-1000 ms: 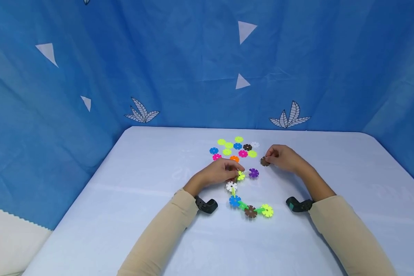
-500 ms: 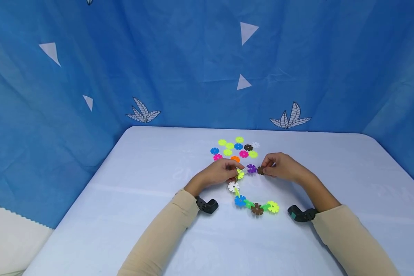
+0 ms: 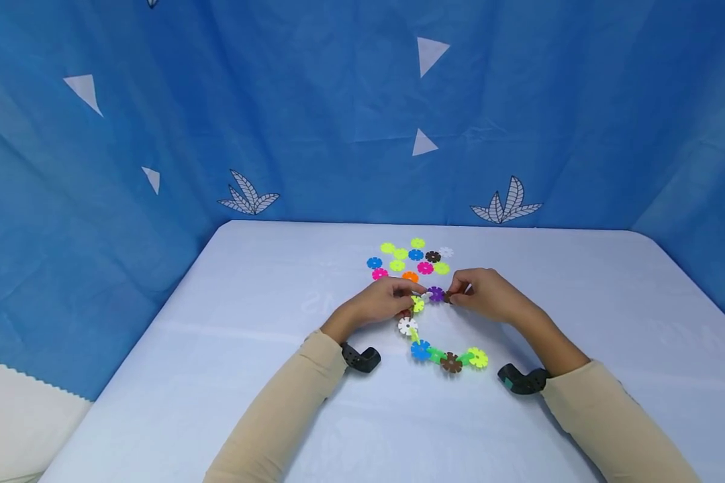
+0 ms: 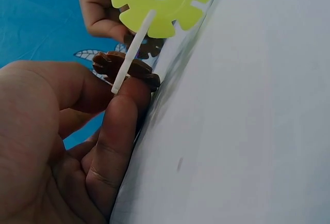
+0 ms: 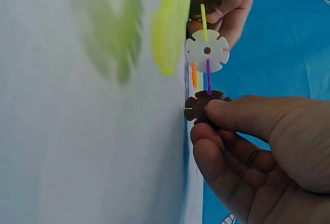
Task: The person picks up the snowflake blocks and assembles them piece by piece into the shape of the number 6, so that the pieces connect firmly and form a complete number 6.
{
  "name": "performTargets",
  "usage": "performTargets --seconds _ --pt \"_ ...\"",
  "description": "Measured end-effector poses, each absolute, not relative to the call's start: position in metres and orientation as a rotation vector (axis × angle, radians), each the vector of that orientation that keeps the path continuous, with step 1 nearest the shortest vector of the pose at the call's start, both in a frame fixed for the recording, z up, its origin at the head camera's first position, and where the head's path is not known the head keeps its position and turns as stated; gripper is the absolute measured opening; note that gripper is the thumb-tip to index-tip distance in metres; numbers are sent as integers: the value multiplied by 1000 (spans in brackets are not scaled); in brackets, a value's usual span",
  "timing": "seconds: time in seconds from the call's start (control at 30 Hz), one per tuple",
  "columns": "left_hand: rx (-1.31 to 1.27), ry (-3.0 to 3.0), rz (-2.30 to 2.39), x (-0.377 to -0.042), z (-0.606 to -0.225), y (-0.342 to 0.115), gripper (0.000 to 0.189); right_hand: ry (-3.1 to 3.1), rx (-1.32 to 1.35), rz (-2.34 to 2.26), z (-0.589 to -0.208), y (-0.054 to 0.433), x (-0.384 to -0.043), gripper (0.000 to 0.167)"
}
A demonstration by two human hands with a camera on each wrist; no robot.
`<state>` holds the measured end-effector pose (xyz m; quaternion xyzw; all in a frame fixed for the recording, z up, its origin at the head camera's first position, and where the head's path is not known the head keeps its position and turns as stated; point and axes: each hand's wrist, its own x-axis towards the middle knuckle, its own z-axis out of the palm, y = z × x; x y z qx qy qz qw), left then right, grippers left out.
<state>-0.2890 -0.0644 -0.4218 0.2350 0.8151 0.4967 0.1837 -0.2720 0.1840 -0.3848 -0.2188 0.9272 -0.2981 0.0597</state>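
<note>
A curved chain of slotted plastic snowflake discs lies between my hands. My left hand [image 3: 374, 302] pinches a brown disc [image 4: 108, 65] in it, between a white disc [image 4: 133, 48] and a yellow-green disc [image 3: 417, 304]. Past that yellow-green disc come a white disc [image 5: 207, 51] and the purple disc [image 3: 436, 294]. Thumb and fingers of my right hand [image 3: 489, 293] pinch another brown disc [image 5: 197, 108] against the purple disc's edge; how deep the slots engage is hidden. The chain's other end carries a blue disc [image 3: 420, 349], a brown disc [image 3: 451, 363] and a yellow-green disc [image 3: 478, 357].
Behind the hands, several loose discs are spread on the white tabletop [image 3: 266, 282], among them an orange disc [image 3: 410, 276], a pink disc [image 3: 425, 267] and a black disc [image 3: 433, 256]. A blue curtain [image 3: 338, 121] hangs beyond the table.
My right hand has brought its brown disc leftward and nearer to me, up against the purple disc. The chain's near end has swung slightly right and away; my left hand keeps its grip.
</note>
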Motion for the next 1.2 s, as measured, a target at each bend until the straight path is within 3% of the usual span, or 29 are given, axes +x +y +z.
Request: performTargets --seconds 1.2 --pt "665 2315 1362 -291 -422 -65 33 2807 -716 -850 -386 179 -274 10"
